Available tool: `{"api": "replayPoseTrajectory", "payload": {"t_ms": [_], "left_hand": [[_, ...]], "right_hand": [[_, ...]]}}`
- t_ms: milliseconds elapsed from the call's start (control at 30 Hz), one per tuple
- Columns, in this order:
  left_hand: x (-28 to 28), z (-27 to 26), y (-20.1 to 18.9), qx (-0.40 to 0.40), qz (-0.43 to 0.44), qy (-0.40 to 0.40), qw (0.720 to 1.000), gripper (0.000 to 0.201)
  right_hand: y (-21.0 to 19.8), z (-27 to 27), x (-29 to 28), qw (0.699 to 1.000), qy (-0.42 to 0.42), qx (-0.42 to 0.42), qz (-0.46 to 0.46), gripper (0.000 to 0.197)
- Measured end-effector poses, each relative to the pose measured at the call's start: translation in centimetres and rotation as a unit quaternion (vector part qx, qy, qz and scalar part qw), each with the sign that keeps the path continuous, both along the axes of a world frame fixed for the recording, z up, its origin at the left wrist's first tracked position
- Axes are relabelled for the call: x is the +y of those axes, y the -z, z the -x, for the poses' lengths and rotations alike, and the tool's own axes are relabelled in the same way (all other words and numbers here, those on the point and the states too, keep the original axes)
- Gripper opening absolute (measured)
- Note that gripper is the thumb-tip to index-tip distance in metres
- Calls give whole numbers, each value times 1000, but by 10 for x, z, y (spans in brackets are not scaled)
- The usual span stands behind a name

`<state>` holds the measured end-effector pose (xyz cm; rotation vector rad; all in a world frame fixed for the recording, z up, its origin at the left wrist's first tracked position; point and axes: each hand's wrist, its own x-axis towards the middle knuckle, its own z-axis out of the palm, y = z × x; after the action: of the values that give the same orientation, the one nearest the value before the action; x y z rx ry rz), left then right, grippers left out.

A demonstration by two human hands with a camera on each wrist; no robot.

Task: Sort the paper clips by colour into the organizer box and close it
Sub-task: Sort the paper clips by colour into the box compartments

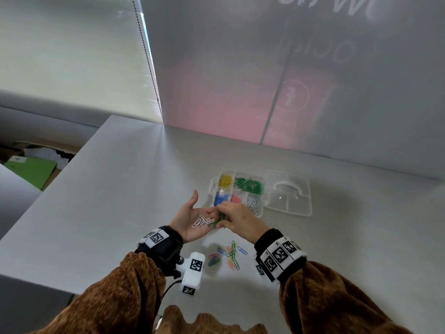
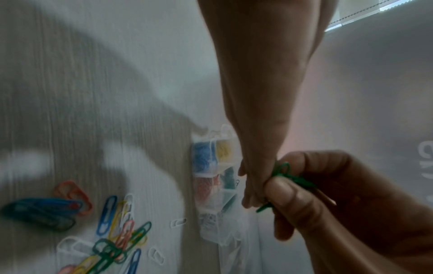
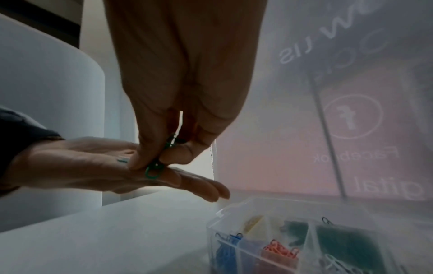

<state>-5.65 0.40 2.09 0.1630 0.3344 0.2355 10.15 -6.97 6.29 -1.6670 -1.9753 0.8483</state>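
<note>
We see the left hand (image 1: 190, 219) held palm up above the pale grey desk (image 1: 115, 201), its fingers (image 3: 206, 187) stretched out flat and a few white wire paper clips (image 1: 201, 222) lying loose on the palm; the right hand (image 1: 237, 219) reaches over it, fingers (image 3: 145, 148) curled and pinching a small bunch of green paper clips (image 3: 153, 171) right at the left palm; the clear plastic organizer box (image 1: 237, 192) sits on the desk just beyond both hands, its transparent lid (image 1: 290, 196) swung open flat to the right; inside, yellow clips (image 1: 225, 180), green clips (image 1: 249, 185), blue clips (image 1: 219, 199), pink clips (image 1: 236, 198) and white clips (image 1: 254, 205) lie in separate compartments; a loose heap of mixed-colour paper clips (image 1: 228, 255) lies on the desk below the hands, nearer to us.
</note>
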Motion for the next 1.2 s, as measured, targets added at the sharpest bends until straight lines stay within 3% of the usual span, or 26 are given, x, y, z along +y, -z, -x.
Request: {"api": "replayPoseTrajectory", "payload": {"t_ms": [133, 200, 267, 333, 367, 433, 467, 533, 600, 633, 733, 800, 967, 1000, 1067, 1100, 1200], "left_hand": [[-2, 2, 5, 17, 36, -17, 999, 93], [-3, 2, 4, 57, 34, -27, 997, 91], [-2, 1, -2, 112, 40, -40, 992, 86], [0, 1, -4, 222, 18, -25, 975, 70], [1, 2, 0, 296, -25, 1, 955, 55], [1, 7, 11, 421, -117, 73, 897, 29], [1, 7, 15, 458, -158, 109, 868, 29], [2, 6, 16, 492, -204, 168, 830, 38], [5, 1, 7, 459, -197, 195, 844, 46], [7, -3, 1, 418, -174, 196, 870, 49], [14, -23, -13, 262, -112, 156, 946, 60], [16, -41, -18, 206, -92, 128, 966, 64], [13, -86, -26, 215, -126, 113, 962, 78], [12, -93, -27, 220, -133, 117, 959, 82], [10, -102, -29, 230, -148, 123, 954, 93], [9, -106, -32, 237, -149, 121, 952, 97], [9, -112, -40, 244, -145, 99, 954, 101]], "right_hand": [[10, -2, 1, 999, -34, 12, 29, 30], [13, -6, 0, 991, 1, 116, 70, 17], [15, -15, -2, 960, 74, 251, 100, 9], [19, -24, -4, 902, 162, 385, 110, 9], [20, -28, -5, 857, 204, 459, 116, 11], [24, -39, -6, 739, 285, 594, 140, 10], [27, -46, -7, 686, 318, 638, 148, 14], [34, -59, -11, 615, 365, 680, 163, 20], [41, -72, -15, 579, 399, 690, 172, 7], [45, -76, -18, 569, 408, 694, 170, 11], [49, -88, -27, 555, 395, 717, 151, 52], [47, -95, -31, 555, 388, 724, 132, 63], [41, -112, -39, 534, 412, 734, 81, 55], [39, -115, -41, 530, 422, 731, 79, 49], [37, -120, -43, 520, 468, 710, 83, 15], [37, -122, -43, 515, 483, 704, 80, 10], [38, -125, -42, 516, 487, 699, 87, 17]]}}
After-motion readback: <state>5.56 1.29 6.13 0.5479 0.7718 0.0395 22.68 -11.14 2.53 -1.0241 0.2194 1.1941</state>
